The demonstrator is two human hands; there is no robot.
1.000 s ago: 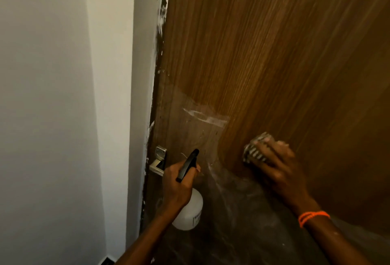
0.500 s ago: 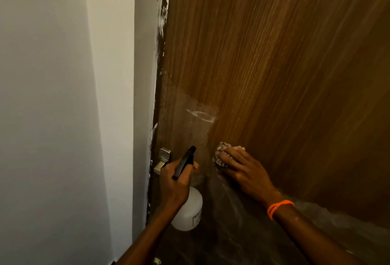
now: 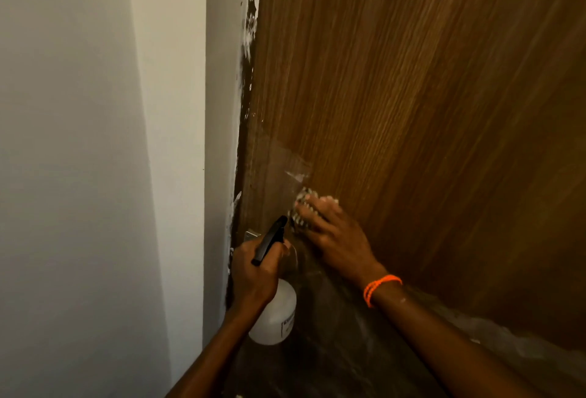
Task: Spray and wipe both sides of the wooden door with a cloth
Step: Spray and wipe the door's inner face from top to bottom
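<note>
- The wooden door (image 3: 412,112) fills the right of the view, brown with a fine vertical grain, standing against a white wall (image 3: 95,144) on the left.
- White paint smears (image 3: 250,27) run down the door's left edge where it meets the wall.
- The lower part of the door looks duller and filmy; a clear plastic film (image 3: 333,334) with a torn, light-coloured edge seems to cover it.
- The right hand (image 3: 333,236) presses flat on the door just above that filmy patch, fingers spread over a chequered cloth (image 3: 299,210) that shows at the fingertips.
- The cloth lies against the door, close to its left edge and just above the handle.
- An orange band (image 3: 380,288) circles the right wrist.
- The left hand (image 3: 257,274) grips a spray bottle (image 3: 276,318) by the neck, fingers curled round it.
- The bottle's black trigger head (image 3: 269,239) points up towards the cloth; its white translucent body hangs below the hand and bears a small label.
- A metal door handle (image 3: 252,234) peeks out just behind the left hand, mostly hidden by it.
</note>
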